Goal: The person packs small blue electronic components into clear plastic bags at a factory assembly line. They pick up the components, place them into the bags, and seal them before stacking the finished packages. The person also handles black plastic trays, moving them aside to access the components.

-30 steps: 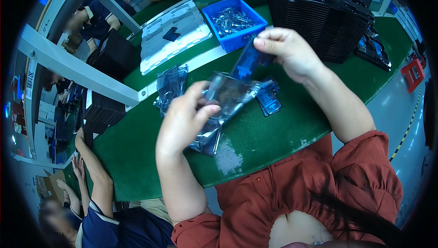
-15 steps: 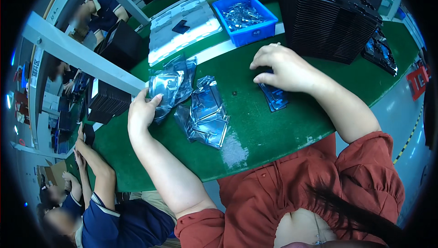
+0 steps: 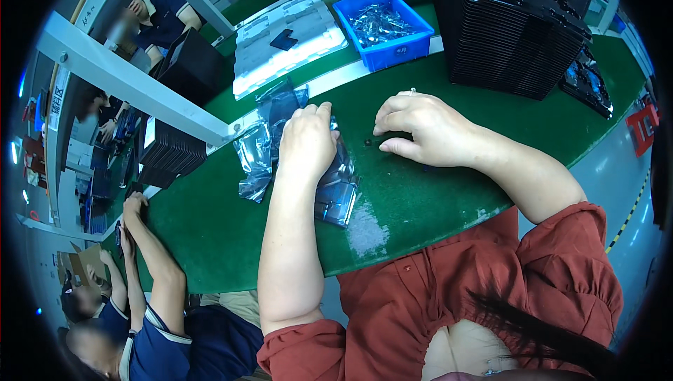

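My left hand [image 3: 307, 144] reaches over the shiny antistatic bags, fingers bent and close together around the upper part of the right-hand bag [image 3: 342, 192]. That hand covers much of the bag and hides the fingertips' grip. Left of it lie more crumpled antistatic bags [image 3: 254, 158], grey-blue and see-through, with flat shapes inside. My right hand [image 3: 424, 128] hovers low over the green table [image 3: 280, 241], fingers curled and thumb apart, nothing visible between them. Near its fingertips sits a small dark piece [image 3: 366, 142].
Beyond my hands stands a blue bin [image 3: 396, 55] of small metallic parts. A tall stack of black trays [image 3: 501, 51] rises at the right back, with another tray [image 3: 589, 86] beside it. Grey-white trays [image 3: 273, 58] lie at back left, near a white frame post [image 3: 133, 86]. Co-workers sit left and opposite.
My left hand has moved right from the left bags onto the right-hand bag. My right hand has come slightly nearer and left; the blue flat pieces beneath it no longer show.
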A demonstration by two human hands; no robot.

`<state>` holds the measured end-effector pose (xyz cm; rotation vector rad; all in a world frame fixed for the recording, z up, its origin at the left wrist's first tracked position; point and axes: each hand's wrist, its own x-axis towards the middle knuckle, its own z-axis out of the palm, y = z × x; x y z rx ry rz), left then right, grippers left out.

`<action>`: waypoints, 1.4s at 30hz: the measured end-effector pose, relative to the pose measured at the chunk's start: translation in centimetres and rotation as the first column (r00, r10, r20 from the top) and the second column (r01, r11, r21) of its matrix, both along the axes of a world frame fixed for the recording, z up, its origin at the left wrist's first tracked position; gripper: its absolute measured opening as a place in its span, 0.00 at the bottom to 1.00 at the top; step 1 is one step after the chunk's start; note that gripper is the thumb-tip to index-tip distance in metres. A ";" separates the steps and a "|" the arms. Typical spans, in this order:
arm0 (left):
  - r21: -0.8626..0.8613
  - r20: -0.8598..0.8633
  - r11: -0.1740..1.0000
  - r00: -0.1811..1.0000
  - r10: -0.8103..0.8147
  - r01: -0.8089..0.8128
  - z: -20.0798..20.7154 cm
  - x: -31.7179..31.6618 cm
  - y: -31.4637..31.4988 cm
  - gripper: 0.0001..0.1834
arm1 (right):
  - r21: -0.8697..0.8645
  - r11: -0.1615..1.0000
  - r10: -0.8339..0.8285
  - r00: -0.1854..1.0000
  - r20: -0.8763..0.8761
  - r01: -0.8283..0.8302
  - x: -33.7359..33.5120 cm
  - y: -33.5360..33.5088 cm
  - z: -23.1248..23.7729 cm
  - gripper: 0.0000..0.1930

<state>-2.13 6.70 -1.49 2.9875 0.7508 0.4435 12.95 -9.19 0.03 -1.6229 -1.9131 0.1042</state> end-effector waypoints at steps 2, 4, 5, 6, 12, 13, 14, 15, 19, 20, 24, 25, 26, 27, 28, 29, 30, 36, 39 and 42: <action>-0.065 0.009 0.998 1.000 0.014 -0.014 0.4 0.1 0.0 0.12 | 0.020 0.999 -0.033 0.998 -0.053 0.034 0.2 -0.1 0.0 0.12; -0.090 0.159 0.996 0.987 0.010 0.004 1.2 -0.2 -0.3 0.04 | 0.047 0.996 -0.071 0.990 -0.120 0.077 0.5 -0.2 -0.1 0.14; -0.068 0.313 0.998 0.950 0.011 0.011 1.4 -0.4 -0.3 0.04 | 0.019 0.997 -0.069 0.964 -0.257 0.076 0.3 -0.3 0.0 0.17; -0.167 0.412 0.986 0.909 0.063 0.007 2.2 -0.6 -0.6 0.04 | -0.009 0.997 -0.072 0.918 -0.390 0.075 0.1 -0.4 0.1 0.20; -0.726 0.683 0.495 0.583 0.439 0.477 2.4 -0.9 -2.0 0.05 | -0.038 0.998 0.010 0.801 -0.598 -0.041 -1.5 -1.0 0.8 0.26; -0.738 0.674 0.390 0.566 0.475 0.552 2.3 -1.0 -2.2 0.06 | -0.051 0.999 -0.036 0.770 -0.637 0.004 -1.5 -1.1 1.0 0.23; -0.771 0.624 0.279 0.595 0.506 0.572 2.4 -1.2 -2.5 0.09 | -0.066 0.997 -0.081 0.734 -0.674 0.049 -1.5 -1.2 1.3 0.21; -0.782 0.620 0.300 0.634 0.462 0.546 2.5 -1.2 -2.5 0.10 | -0.085 0.992 -0.129 0.693 -0.710 0.097 -1.4 -1.3 1.3 0.19; -0.641 0.632 0.665 0.756 0.173 0.384 3.1 -1.3 -2.9 0.13 | -0.127 0.989 -0.143 0.732 -0.666 0.078 0.2 -0.8 0.7 0.13; -0.539 0.631 0.745 0.775 0.047 0.394 3.3 -1.3 -3.0 0.14 | -0.185 0.982 -0.156 0.718 -0.678 0.039 0.1 -1.1 0.9 0.14; -0.597 0.412 0.734 0.909 -0.065 0.323 4.2 -0.8 -5.4 0.09 | -0.149 0.989 -0.110 0.716 -0.690 0.008 -1.2 -1.1 0.3 0.16; -0.657 0.365 0.701 0.931 -0.026 0.278 4.1 -0.7 -5.8 0.08 | -0.161 0.987 -0.130 0.743 -0.656 0.031 -1.4 -1.1 0.5 0.16; -0.532 0.419 0.779 0.902 -0.099 0.333 3.5 -0.6 -5.6 0.07 | -0.177 0.984 -0.146 0.738 -0.659 0.036 -1.3 -1.1 0.7 0.16; -0.562 0.409 0.766 0.910 -0.069 0.311 3.4 -0.5 -5.8 0.07 | -0.192 0.981 -0.159 0.733 -0.662 0.039 -1.2 -1.1 1.0 0.15; -0.592 0.398 0.752 0.917 -0.040 0.290 3.3 -0.4 -6.0 0.07 | -0.207 0.977 -0.173 0.728 -0.664 0.043 -1.0 -1.1 1.1 0.15; -0.621 0.385 0.736 0.923 -0.011 0.269 3.3 -0.2 -6.3 0.07 | -0.196 0.980 -0.161 0.750 -0.642 0.043 -0.9 -1.1 1.1 0.15; -0.647 0.386 0.713 0.923 0.001 0.270 3.4 -0.1 -6.6 0.07 | -0.184 0.982 -0.153 0.769 -0.621 0.046 -0.6 -1.1 1.0 0.14; -0.601 0.342 0.712 0.922 -0.180 0.362 3.3 -0.4 -6.1 0.07 | -0.024 0.999 -0.050 0.949 -0.311 0.045 0.0 -1.9 2.0 0.11; -0.548 0.266 0.748 0.926 -0.269 0.375 3.1 -0.4 -6.3 0.07 | 0.045 0.997 0.074 0.993 -0.097 -0.070 0.4 -2.2 2.0 0.07; -0.528 0.187 0.748 0.915 -0.359 0.402 3.4 -0.2 -6.5 0.08 | 0.036 0.988 0.146 0.982 0.117 -0.151 0.7 -2.5 1.7 0.07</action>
